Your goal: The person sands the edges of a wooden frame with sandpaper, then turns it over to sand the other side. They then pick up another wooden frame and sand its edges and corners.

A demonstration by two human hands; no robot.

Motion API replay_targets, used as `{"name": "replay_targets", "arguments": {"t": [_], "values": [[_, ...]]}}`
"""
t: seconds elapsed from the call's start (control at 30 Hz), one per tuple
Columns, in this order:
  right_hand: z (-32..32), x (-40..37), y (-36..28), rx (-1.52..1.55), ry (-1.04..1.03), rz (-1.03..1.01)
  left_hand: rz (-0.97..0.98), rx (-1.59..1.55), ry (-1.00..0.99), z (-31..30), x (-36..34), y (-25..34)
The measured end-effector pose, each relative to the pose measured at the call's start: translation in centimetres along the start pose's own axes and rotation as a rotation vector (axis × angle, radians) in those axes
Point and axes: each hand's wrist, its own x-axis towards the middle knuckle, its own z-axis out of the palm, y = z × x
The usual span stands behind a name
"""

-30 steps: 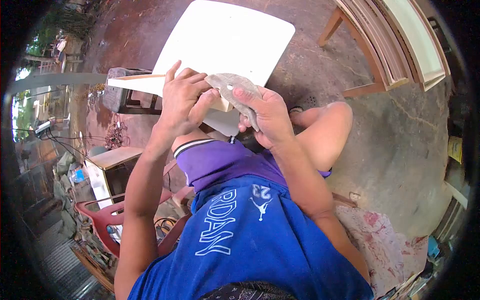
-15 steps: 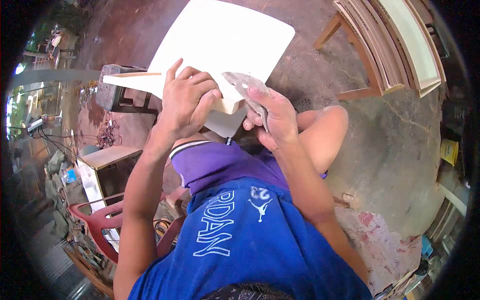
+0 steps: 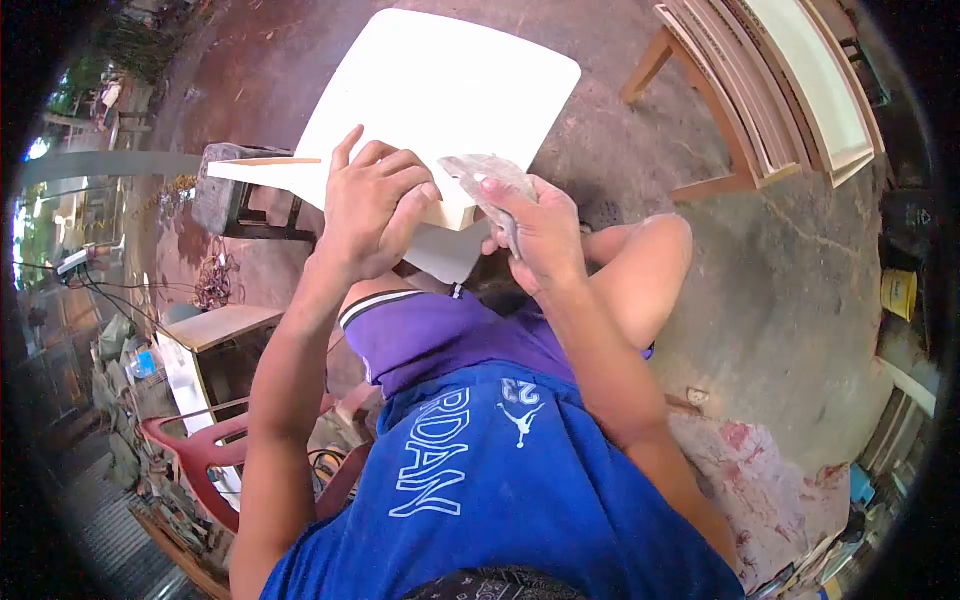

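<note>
A pale wooden piece lies across the near edge of a white board or tabletop, its narrow end stretching left. My left hand grips this piece, with the thumb on top and the fingers bent over it. A worn grey sheet, like sandpaper, is pinched in my right hand, thumb on top. The sheet's front part lies over the right end of the wooden piece; whether they touch is hard to tell.
A dark stool stands at the left. Stacked panels rest on a wooden frame at the upper right. A red plastic chair, cables and a small cabinet are at the lower left. A yellow container is far right.
My right hand has moved slightly left with the grey sheet, which now lies flatter. My left hand keeps its hold on the wooden piece. The whole view has shifted slightly.
</note>
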Motion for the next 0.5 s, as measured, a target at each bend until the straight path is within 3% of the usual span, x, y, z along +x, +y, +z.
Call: {"name": "replay_targets", "arguments": {"t": [0.1,0.2,0.47,0.5], "values": [[0.5,-0.8,-0.9,0.079,-0.076,0.002,-0.003,0.001,0.018,0.4,-0.5,0.0],[0.5,-0.2,-0.3,-0.077,-0.046,0.099,0.015,0.014,0.034,0.3,-0.3,0.1],[0.0,0.0,-0.1,-0.081,-0.087,0.068,0.022,0.039,0.066,0.3,-0.1,0.1],[-0.3,0.5,0.1,-0.128,0.009,-0.023,0.029,0.024,0.075,0.5,-0.1,-0.1]]}}
